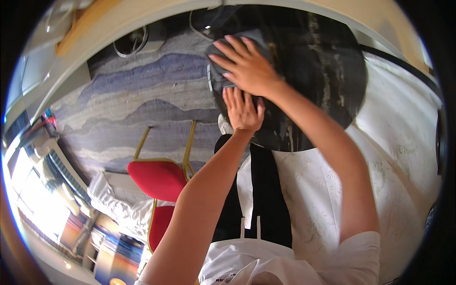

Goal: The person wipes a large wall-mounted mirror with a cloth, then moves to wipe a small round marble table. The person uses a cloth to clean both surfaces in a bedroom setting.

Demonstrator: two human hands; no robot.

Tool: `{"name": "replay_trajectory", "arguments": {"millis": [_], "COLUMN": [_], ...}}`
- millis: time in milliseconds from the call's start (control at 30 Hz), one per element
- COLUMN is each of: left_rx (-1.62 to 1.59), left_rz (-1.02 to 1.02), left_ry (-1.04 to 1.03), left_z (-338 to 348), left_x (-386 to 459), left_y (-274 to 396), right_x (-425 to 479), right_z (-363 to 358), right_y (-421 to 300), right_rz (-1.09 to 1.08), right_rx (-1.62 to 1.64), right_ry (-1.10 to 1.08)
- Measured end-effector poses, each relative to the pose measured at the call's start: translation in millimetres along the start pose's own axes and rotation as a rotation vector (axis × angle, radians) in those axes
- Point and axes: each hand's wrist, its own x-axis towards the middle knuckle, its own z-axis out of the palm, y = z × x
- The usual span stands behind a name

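A round, glossy black table top (302, 74) with pale, marble-like streaks lies before me. On its left side is a grey cloth (257, 37), partly hidden beneath my right hand (251, 71). That hand presses flat on the cloth, palm down, with the fingers spread. Just nearer to me, my left hand (245, 111) rests palm down close to the table's left edge. Its fingertips reach the near edge of the cloth, and nothing shows in its grasp.
A red-seated chair (156, 178) with gold legs stands at left on the wavy-patterned carpet (142, 110). White, leaf-patterned fabric (306, 192) spreads at right. A dark round bin-like object (131, 42) sits at upper left. White bedding (121, 210) lies farther left.
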Motion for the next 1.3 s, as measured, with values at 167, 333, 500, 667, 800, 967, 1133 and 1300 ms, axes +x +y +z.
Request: {"name": "replay_trajectory", "arguments": {"millis": [167,333,500,667,800,967,1133,1300], "left_rx": [-0.047,-0.072,-0.107,-0.137,-0.012,-0.172,-0.174,-0.178], "left_rz": [-0.034,-0.059,-0.066,-0.047,-0.072,-0.072,-0.067,-0.054], "left_ry": [-0.007,-0.007,0.023,0.035,-0.001,-0.009,0.089,0.084], "left_z": [-12.8,-10.3,-14.9,-3.9,-5.3,4.3,-15.7,-16.7], "left_x": [6.4,5.5,5.6,0.2,-0.1,-3.3,7.7,5.4], "left_y": [7.1,6.3,7.0,4.3,3.4,0.7,3.5,7.4], "right_x": [-33.4,-1.3,64.9,81.4,29.9,56.5,60.7,21.5], "right_z": [-61.3,-10.2,8.7,24.2,55.3,31.2,-18.9,-55.2], "right_y": [90.4,99.7,66.3,-25.4,-80.4,-24.4,63.3,180.7], "right_rz": [0.102,0.367,0.07,-0.224,-0.482,-0.379,-0.151,0.165], "right_rx": [-0.338,-0.576,-0.463,-0.34,-0.296,-0.041,-0.217,-0.493], "right_ry": [0.107,0.406,0.148,-0.31,-0.544,-0.148,0.045,0.128]}}
